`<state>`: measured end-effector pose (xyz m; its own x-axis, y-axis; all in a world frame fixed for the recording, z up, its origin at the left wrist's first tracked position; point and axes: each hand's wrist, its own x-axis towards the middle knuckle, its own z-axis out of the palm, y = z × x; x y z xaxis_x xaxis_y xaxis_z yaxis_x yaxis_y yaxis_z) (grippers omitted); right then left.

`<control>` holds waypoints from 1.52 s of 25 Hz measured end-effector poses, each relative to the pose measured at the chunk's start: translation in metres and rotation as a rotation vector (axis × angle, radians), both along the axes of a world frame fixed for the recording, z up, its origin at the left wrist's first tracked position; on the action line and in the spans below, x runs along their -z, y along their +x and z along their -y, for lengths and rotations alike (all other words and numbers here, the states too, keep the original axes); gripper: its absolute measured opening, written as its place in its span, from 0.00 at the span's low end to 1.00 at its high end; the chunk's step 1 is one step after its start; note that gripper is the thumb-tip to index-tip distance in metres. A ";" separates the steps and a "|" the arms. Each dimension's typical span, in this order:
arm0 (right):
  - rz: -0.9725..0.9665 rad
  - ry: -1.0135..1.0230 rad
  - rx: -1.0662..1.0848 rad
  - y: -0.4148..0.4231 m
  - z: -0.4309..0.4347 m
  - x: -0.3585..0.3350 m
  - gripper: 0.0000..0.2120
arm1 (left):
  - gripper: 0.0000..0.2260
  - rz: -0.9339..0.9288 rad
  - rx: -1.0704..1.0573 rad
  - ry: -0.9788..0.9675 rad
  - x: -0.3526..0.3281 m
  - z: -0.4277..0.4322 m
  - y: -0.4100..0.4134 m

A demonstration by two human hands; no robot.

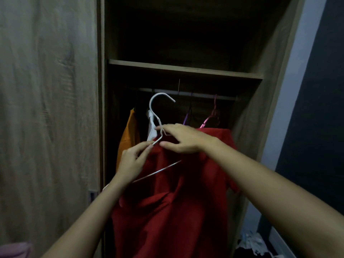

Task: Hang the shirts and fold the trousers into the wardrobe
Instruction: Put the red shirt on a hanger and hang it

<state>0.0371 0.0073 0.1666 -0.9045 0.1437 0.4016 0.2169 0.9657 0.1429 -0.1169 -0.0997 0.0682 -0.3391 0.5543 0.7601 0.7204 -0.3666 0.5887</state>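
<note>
A red shirt hangs in front of the open wardrobe, draped over a white wire hanger whose hook points up just below the rail. My left hand pinches the hanger's left shoulder wire where it enters the shirt. My right hand grips the hanger's neck and the shirt collar. The hanger's bottom bar shows across the shirt front. The hook is not on the rail.
On the rail hang an orange garment, a white garment, and purple and pink hangers. A wooden shelf sits above. The closed wardrobe door is left. Clothes lie on the floor at bottom right.
</note>
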 end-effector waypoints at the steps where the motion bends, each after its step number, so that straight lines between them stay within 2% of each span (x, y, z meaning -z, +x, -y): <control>1: -0.099 0.257 0.025 0.002 -0.001 0.000 0.21 | 0.08 0.034 0.006 0.042 -0.003 0.000 0.000; 2: -0.202 0.468 0.057 0.003 -0.004 0.000 0.20 | 0.08 0.064 0.008 0.075 -0.007 -0.001 0.000; 4: -0.301 0.672 0.101 0.006 -0.011 -0.004 0.18 | 0.07 0.110 -0.002 0.129 -0.015 -0.004 0.005; 6: -0.332 0.762 0.100 0.008 -0.019 -0.012 0.16 | 0.09 0.024 -0.165 0.177 -0.014 -0.006 0.017; 8: -0.307 0.791 0.083 0.011 -0.022 -0.017 0.15 | 0.12 -0.159 -0.433 0.259 0.007 -0.011 0.034; 9: -0.301 0.791 0.084 0.014 -0.022 -0.020 0.14 | 0.12 -0.240 -0.470 0.290 0.025 -0.012 0.045; 10: -0.303 0.789 0.090 0.017 -0.024 -0.022 0.14 | 0.12 -0.324 -0.466 0.263 0.048 -0.013 0.056; 12: -0.316 0.756 0.119 0.028 -0.024 -0.028 0.13 | 0.13 -0.456 -0.442 -0.002 0.094 -0.021 0.063; 13: -0.328 0.736 0.130 0.035 -0.024 -0.031 0.13 | 0.13 -0.428 -0.392 -0.191 0.109 -0.025 0.057; 15: -0.355 0.721 0.134 0.053 -0.030 -0.036 0.11 | 0.16 -0.146 -0.078 -0.478 0.109 -0.028 0.033; 16: -0.354 0.726 0.136 0.062 -0.035 -0.034 0.10 | 0.18 -0.006 0.087 -0.509 0.098 -0.026 0.018; 17: -0.337 0.734 0.141 0.072 -0.039 -0.029 0.10 | 0.19 0.107 0.152 -0.533 0.083 -0.025 0.004; 19: -0.289 0.745 0.150 0.089 -0.049 -0.013 0.09 | 0.20 0.166 0.095 -0.622 0.057 -0.025 -0.025; 22: -0.268 0.735 0.194 0.108 -0.058 0.010 0.09 | 0.22 0.142 -0.009 -0.732 0.019 -0.021 -0.050; 24: -0.304 0.740 0.243 0.108 -0.061 0.023 0.09 | 0.20 0.135 -0.103 -0.763 -0.002 -0.023 -0.048; 26: -0.359 0.739 0.309 0.095 -0.059 0.034 0.10 | 0.13 -0.005 -0.350 -0.674 -0.023 -0.024 -0.031; 28: -0.404 0.711 0.377 0.083 -0.054 0.038 0.13 | 0.13 -0.117 -0.544 -0.563 -0.041 -0.025 -0.014; 29: -0.422 0.686 0.406 0.083 -0.051 0.035 0.12 | 0.14 -0.173 -0.576 -0.547 -0.047 -0.025 -0.012; 31: -0.480 0.651 0.435 0.095 -0.052 0.027 0.09 | 0.19 -0.285 -0.525 -0.639 -0.053 -0.019 -0.024; 34: -0.582 0.631 0.460 0.116 -0.056 0.017 0.12 | 0.26 -0.348 -0.338 -0.857 -0.041 -0.007 -0.054; 36: -0.545 0.765 0.465 0.116 -0.060 0.019 0.12 | 0.27 -0.327 -0.262 -0.880 -0.032 -0.004 -0.060; 38: -0.481 0.895 0.467 0.111 -0.060 0.025 0.11 | 0.24 -0.249 -0.224 -0.877 -0.032 -0.003 -0.056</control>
<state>0.1481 0.0672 0.1418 -0.5600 -0.0868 0.8239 0.7512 0.3662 0.5491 -0.1734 -0.0971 0.0999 -0.3905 0.9053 0.1669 0.8632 0.2971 0.4082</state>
